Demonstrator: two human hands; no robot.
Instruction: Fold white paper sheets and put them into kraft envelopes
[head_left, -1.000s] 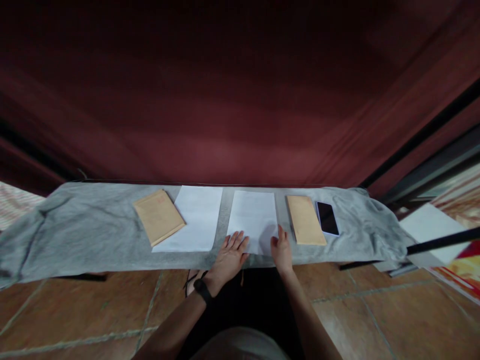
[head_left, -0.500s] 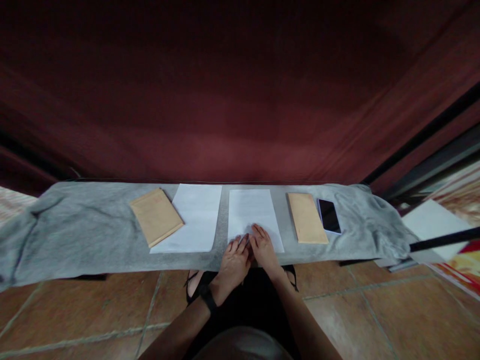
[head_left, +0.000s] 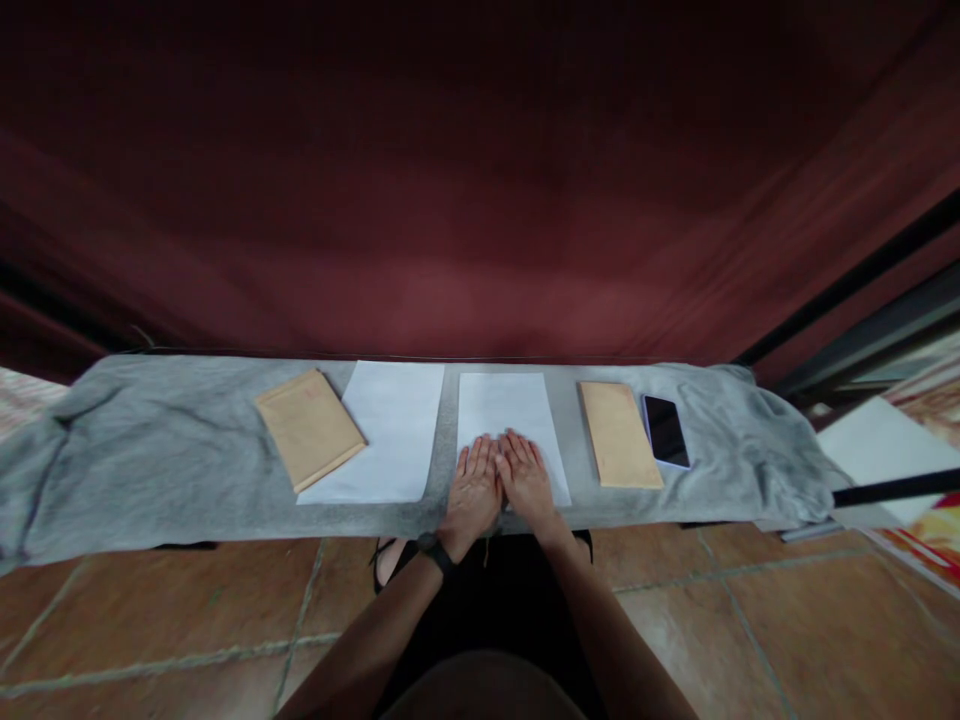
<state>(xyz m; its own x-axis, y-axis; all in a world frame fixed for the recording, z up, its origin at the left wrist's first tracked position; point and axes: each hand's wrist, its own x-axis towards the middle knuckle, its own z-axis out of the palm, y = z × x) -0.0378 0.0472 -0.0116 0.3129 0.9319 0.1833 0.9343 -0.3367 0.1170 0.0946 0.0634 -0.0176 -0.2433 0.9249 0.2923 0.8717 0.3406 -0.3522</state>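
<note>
A white sheet of paper (head_left: 504, 402) lies on the grey cloth right in front of me. My left hand (head_left: 475, 490) rests flat on its lower part, fingers stretched forward. Close beside it, my right hand (head_left: 525, 482) also lies flat on the paper, and the two hands touch or nearly touch along their inner edges. Both are open and grip nothing. What lies beneath the palms is hidden. Left of this sheet is white paper (head_left: 397, 430), its left side partly covered by a tilted brown envelope (head_left: 309, 428).
Another brown envelope (head_left: 619, 435) lies to the right, with a smartphone (head_left: 666, 432) beside it. The grey cloth (head_left: 165, 450) covers a long narrow surface against a dark red panel (head_left: 480, 300). White paper (head_left: 885, 450) and a black bar (head_left: 900, 490) are at the far right.
Both hands have slid forward on the sheet. My fingers now lie straighter and flatter, with the hands closer side by side. The view has shifted slightly.
</note>
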